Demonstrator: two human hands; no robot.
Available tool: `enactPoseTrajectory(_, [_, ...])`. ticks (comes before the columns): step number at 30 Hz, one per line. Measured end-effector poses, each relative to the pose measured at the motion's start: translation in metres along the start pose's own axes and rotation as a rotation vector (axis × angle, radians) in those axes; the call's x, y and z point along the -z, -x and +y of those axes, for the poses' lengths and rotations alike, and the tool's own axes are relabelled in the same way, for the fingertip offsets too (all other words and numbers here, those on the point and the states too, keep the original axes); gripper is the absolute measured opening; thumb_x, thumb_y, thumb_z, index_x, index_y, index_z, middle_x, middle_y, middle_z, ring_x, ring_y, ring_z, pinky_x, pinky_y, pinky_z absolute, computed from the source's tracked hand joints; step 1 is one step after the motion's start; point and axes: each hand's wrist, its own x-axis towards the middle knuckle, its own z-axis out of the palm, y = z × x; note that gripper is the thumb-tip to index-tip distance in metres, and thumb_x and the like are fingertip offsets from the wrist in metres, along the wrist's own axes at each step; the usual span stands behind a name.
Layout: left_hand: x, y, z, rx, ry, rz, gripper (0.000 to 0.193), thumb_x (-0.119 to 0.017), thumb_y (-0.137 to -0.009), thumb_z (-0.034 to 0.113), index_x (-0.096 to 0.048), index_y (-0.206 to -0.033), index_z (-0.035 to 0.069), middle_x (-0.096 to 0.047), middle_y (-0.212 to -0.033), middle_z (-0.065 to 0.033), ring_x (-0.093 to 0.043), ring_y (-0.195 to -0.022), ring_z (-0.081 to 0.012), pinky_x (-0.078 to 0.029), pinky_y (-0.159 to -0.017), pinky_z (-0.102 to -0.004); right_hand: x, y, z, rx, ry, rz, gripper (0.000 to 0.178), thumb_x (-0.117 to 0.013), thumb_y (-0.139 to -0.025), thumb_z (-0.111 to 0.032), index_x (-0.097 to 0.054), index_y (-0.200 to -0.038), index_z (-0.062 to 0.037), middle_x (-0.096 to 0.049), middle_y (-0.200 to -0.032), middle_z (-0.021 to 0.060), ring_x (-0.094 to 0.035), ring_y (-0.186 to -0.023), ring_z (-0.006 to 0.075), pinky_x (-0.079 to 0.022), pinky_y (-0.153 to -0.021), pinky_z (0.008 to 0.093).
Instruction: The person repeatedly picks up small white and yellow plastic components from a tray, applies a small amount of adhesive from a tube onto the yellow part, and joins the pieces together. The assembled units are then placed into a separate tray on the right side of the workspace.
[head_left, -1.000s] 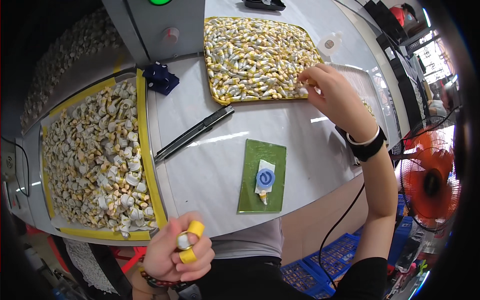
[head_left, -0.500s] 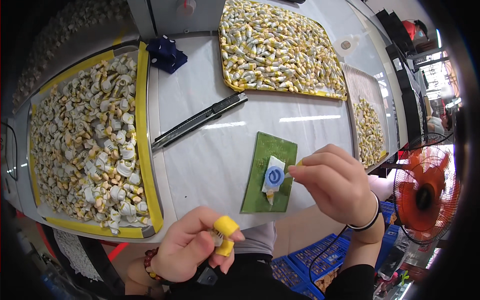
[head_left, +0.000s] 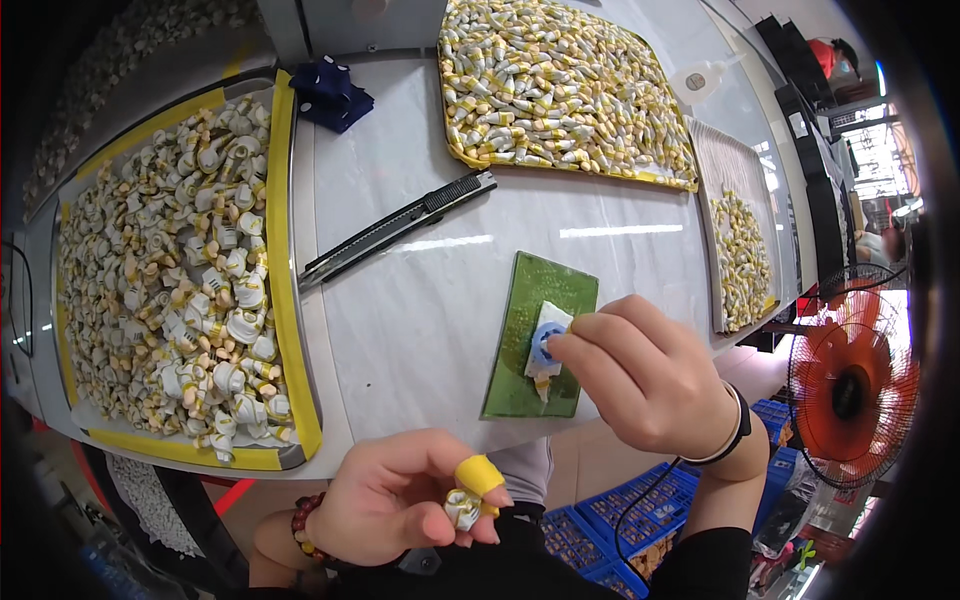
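Note:
My left hand [head_left: 385,500] is closed at the lower middle, with yellow sleeves [head_left: 480,475] on its fingertips. Pinched in it is a small rolled white piece [head_left: 462,510] with yellow markings. My right hand [head_left: 655,380] has its fingertips pressed together at a small blue round cup [head_left: 543,345], partly covering it; whatever they hold is hidden. Under the cup, a white square pad [head_left: 538,369] lies on a green rectangular board [head_left: 530,290]. A small white-and-yellow tapered piece [head_left: 542,388] sticks out below the pad.
A yellow-edged tray [head_left: 283,200] of rolled pieces stands left. At the back is a tray [head_left: 560,172] of tapered pieces, and another tray [head_left: 718,290] lies right. A black utility knife [head_left: 400,225] and a dark blue cloth [head_left: 333,97] lie between. An orange fan [head_left: 848,390] stands right.
My right hand has moved left and its fingertips now reach the blue cup. My left hand has shifted slightly right and turned, showing more of the rolled piece.

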Motion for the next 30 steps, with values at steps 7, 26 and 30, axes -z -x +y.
enactPoseTrajectory(7, [-0.011,-0.009,0.008,0.087,-0.040,0.204,0.051,-0.073,-0.078,0.035,-0.055,-0.099,-0.008,-0.065,-0.078,-0.0192,-0.066,-0.068,-0.0256,-0.056,-0.065,-0.0407,0.002,0.007,0.007,0.021,-0.004,-0.016,0.028,-0.066,-0.062,-0.007,-0.060,-0.088,0.0019,-0.054,-0.079,0.0069,-0.055,-0.072,0.0197,-0.046,-0.055,0.0266])
enactPoseTrajectory(26, [0.008,-0.012,-0.006,0.369,0.295,-0.127,0.038,-0.057,-0.093,0.034,-0.051,-0.104,-0.001,-0.065,-0.087,-0.0113,-0.066,-0.082,-0.0165,-0.050,-0.066,-0.0214,0.015,-0.020,-0.024,0.048,-0.718,0.270,0.011,-0.066,-0.072,-0.007,-0.072,-0.080,-0.0036,-0.066,-0.081,0.0062,-0.063,-0.067,0.0174,-0.051,-0.054,0.0240])
enactPoseTrajectory(30, [-0.001,-0.015,0.002,0.338,0.259,-0.143,0.035,-0.057,-0.094,0.033,-0.053,-0.103,0.000,-0.064,-0.089,-0.0095,-0.066,-0.083,-0.0165,-0.050,-0.067,-0.0217,0.012,-0.017,-0.023,0.091,-0.718,0.252,0.011,-0.064,-0.074,-0.006,-0.071,-0.081,-0.0024,-0.066,-0.084,0.0074,-0.064,-0.069,0.0190,-0.053,-0.057,0.0254])
